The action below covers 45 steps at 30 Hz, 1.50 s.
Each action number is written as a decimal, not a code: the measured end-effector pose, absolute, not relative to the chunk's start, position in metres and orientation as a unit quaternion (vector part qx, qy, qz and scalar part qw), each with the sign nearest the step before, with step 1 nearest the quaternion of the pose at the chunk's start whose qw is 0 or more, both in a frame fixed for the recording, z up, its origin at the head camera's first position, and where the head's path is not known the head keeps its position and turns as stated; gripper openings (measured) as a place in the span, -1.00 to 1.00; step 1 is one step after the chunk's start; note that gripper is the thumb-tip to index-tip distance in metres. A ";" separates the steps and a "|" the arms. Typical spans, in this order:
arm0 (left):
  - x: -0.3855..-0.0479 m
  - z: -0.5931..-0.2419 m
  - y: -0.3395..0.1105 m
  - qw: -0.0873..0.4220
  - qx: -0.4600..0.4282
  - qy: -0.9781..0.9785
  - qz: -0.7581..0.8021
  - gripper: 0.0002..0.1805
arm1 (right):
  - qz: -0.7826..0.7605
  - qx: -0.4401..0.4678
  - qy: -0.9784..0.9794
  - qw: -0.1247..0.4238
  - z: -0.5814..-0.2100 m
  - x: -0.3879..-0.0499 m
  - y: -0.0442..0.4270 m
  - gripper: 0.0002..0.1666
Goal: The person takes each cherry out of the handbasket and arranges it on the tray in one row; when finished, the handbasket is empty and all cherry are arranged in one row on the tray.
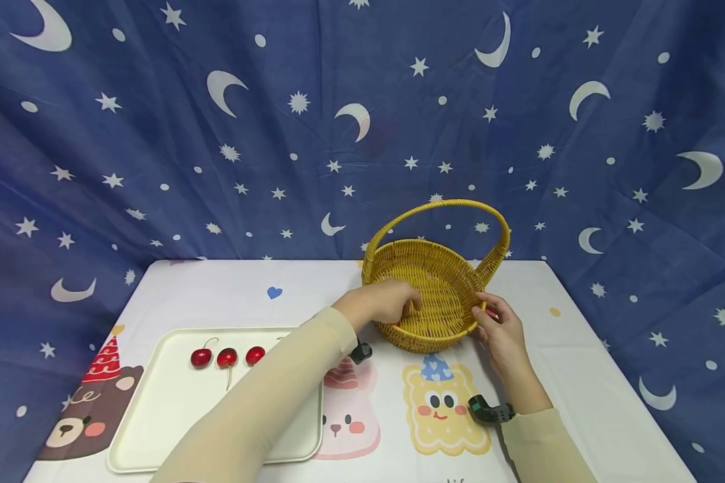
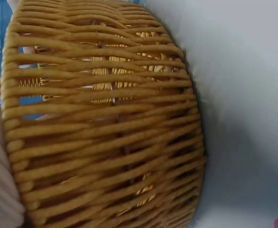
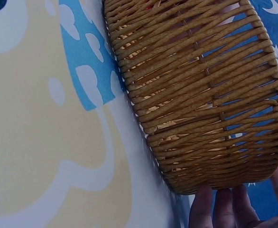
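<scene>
My left hand (image 1: 389, 302) reaches over the near left rim into a yellow woven basket (image 1: 431, 341) with a tall handle. Its fingers bend down inside. A small red patch, perhaps a cherry, shows beneath that hand; whether the fingers pinch it is hidden. At the basket's right side my right hand (image 1: 504, 329) grips the rim, with several fingertips (image 3: 203, 204) against the woven wall. Both wrist views are largely filled by the basket's wall (image 2: 106, 114). On a white tray (image 1: 151, 409) lie red cherries (image 1: 201, 358) in a row, with stems on some.
The left forearm (image 1: 266, 396) crosses the tray and covers its right part. A cartoon-printed white tablecloth (image 1: 556, 376) covers the table. Behind the table's back edge hangs a blue curtain (image 1: 278, 134) with moons and stars; the basket stands close to it.
</scene>
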<state>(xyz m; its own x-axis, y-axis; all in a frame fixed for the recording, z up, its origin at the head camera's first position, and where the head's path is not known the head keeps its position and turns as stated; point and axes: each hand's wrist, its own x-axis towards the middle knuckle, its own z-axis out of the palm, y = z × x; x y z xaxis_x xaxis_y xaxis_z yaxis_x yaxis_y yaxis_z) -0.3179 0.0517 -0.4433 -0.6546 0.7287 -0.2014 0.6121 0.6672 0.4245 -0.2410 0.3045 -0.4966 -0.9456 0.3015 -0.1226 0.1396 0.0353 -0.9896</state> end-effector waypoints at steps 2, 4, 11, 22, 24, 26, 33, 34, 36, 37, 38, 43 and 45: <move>-0.318 -0.445 0.053 0.173 0.373 0.899 0.152 -0.44 | 0.680 -0.152 -0.715 0.060 -0.497 -0.241 0.304 -0.50; -0.319 -0.446 0.054 0.169 0.371 0.901 0.149 -0.49 | 0.683 -0.150 -0.713 0.060 -0.497 -0.242 0.304 -0.49; -0.321 -0.447 0.054 0.189 0.361 0.890 0.206 -0.49 | 0.682 -0.155 -0.713 0.058 -0.497 -0.242 0.305 -0.49; -0.311 -0.435 0.043 0.130 0.353 0.874 0.307 -0.57 | 0.686 -0.154 -0.709 0.054 -0.498 -0.242 0.306 -0.49; -0.305 -0.428 0.039 0.112 0.343 0.872 0.331 -0.59 | 0.685 -0.152 -0.710 0.055 -0.498 -0.242 0.305 -0.50; -0.300 -0.421 0.035 0.099 0.335 0.866 0.359 -0.62 | 0.686 -0.149 -0.710 0.055 -0.498 -0.242 0.305 -0.50; -0.284 -0.400 0.013 0.105 0.333 0.838 0.419 -0.82 | 0.685 -0.148 -0.711 0.055 -0.498 -0.240 0.306 -0.49; -0.282 -0.397 0.008 0.107 0.331 0.836 0.425 -0.83 | 0.685 -0.149 -0.711 0.055 -0.498 -0.240 0.306 -0.49; -0.277 -0.394 -0.002 0.104 0.326 0.834 0.432 -0.85 | 0.686 -0.149 -0.710 0.055 -0.498 -0.240 0.306 -0.49; -0.274 -0.392 -0.008 0.101 0.320 0.835 0.435 -0.84 | 0.686 -0.149 -0.710 0.055 -0.498 -0.240 0.306 -0.49; -0.272 -0.390 -0.014 0.097 0.314 0.837 0.437 -0.83 | 0.685 -0.149 -0.711 0.055 -0.498 -0.240 0.306 -0.49; -0.261 -0.387 -0.051 0.076 0.274 0.845 0.452 -0.79 | 0.682 -0.148 -0.714 0.054 -0.498 -0.241 0.305 -0.49; -0.257 -0.385 -0.069 0.066 0.265 0.848 0.454 -0.80 | 0.681 -0.149 -0.715 0.054 -0.498 -0.240 0.305 -0.49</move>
